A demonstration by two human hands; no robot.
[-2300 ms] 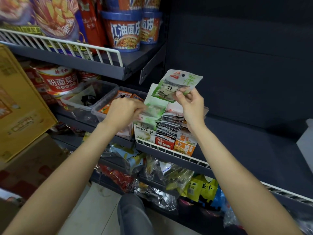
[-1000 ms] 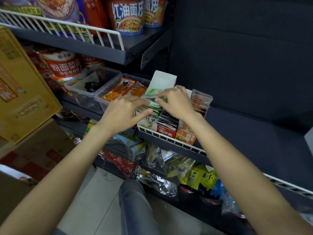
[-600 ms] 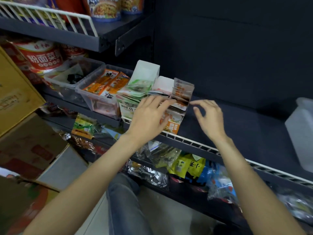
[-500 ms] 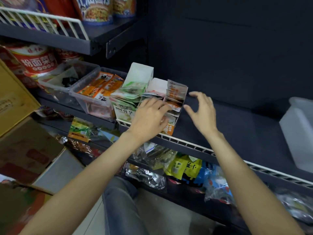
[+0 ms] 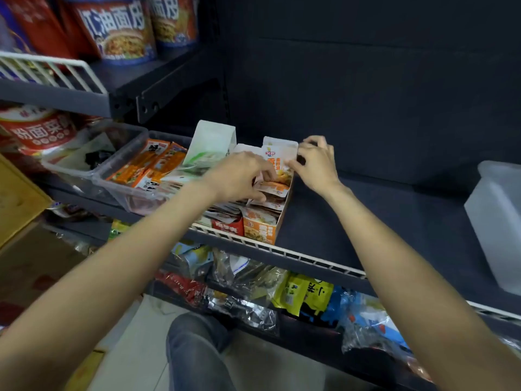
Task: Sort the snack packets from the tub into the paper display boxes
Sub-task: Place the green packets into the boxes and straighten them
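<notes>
Since half a second ago, both hands have closed in on the orange display box (image 5: pixel 260 231) on the shelf (image 5: pixel 352 221). The left hand (image 5: pixel 239 176) pinches glossy orange snack packets (image 5: pixel 277 187) inside it. The right hand (image 5: pixel 315 162) pinches its upright cardboard back flap (image 5: pixel 279 150).

My right hand (image 5: pixel 315 165), open beside the boxes half a second ago, now pinches the orange-printed snack packet (image 5: pixel 277 162) standing mid-frame; my left hand (image 5: pixel 239 176) has curled onto the packets.
</notes>
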